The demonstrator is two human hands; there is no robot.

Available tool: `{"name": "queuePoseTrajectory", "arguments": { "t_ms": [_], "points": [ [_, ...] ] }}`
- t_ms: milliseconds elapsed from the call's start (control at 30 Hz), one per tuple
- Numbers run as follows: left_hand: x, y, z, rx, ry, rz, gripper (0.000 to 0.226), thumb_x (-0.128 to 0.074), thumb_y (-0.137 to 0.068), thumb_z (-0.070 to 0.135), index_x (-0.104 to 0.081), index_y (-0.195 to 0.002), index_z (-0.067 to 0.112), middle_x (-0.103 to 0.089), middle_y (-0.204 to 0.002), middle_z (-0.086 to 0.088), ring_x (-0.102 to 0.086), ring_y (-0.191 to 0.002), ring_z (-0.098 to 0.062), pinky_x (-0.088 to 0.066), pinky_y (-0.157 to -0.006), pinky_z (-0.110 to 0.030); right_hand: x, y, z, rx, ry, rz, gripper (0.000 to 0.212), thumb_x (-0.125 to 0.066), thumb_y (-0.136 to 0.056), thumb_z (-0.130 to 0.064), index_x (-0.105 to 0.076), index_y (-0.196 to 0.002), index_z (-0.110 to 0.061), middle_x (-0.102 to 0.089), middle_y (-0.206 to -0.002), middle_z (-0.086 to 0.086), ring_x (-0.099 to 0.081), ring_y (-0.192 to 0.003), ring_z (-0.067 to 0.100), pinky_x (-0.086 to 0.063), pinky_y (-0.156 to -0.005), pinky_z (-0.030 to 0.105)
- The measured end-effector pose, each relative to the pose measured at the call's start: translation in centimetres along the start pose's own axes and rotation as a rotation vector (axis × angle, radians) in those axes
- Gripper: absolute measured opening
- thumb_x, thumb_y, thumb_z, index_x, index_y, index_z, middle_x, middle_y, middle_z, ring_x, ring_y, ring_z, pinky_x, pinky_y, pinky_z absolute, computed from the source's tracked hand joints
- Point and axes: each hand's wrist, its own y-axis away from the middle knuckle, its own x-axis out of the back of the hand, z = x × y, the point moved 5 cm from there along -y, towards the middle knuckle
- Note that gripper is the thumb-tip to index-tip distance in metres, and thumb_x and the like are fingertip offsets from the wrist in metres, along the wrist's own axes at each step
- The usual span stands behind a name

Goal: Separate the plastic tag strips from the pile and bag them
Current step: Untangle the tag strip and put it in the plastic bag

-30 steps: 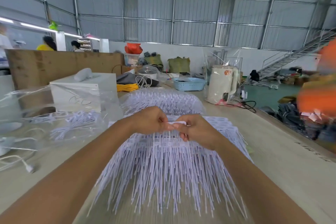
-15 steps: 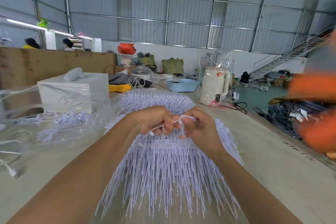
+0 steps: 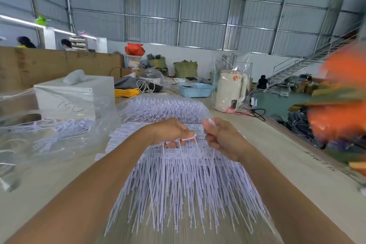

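— So, how many hands, and what is each doing?

— Two. The left hand (image 3: 170,131) has its fingers curled round several white tag strips (image 3: 179,140), their flat heads showing at its fingertips. The right hand (image 3: 222,138) pinches one small white piece (image 3: 211,122) between thumb and finger, held up just beside the left.

— And the pile?

— One big pile of strips (image 3: 184,190) on the table (image 3: 309,174), too many to count. Their long axes run towards the person, thin tails fanned out at the near edge, flat heads at the far side. A second heap (image 3: 164,108) lies behind it.

— Where are the hands relative to it?

— Both over the far end of the pile, at the row of heads; the held strips hang down, touching it.

— Any bagged?

— One clear bag (image 3: 59,134) lies to the left, well apart from the hands, with a bundle of strips inside.

— Anything else?

— One cream kettle (image 3: 229,91), one blue basket (image 3: 196,90), one white box (image 3: 79,95).
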Motion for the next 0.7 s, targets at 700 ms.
{"name": "queuePoseTrajectory", "arguments": {
  "t_ms": [700],
  "points": [
    [-0.4, -0.6, 1.9, -0.118, -0.306, -0.022, 0.015, -0.065, -0.088, 0.026, -0.066, -0.074, 0.018, -0.065, -0.069, 0.005, -0.053, -0.062, -0.003, -0.041, -0.06, -0.016, 0.4, 1.5, -1.2, -0.024, 0.35, -0.096, 0.025, -0.062, -0.088, -0.01, -0.059, -0.065, -0.018, -0.044, -0.045, -0.007, -0.031, -0.037, 0.005, -0.022, -0.037, 0.016]
  ]
}}
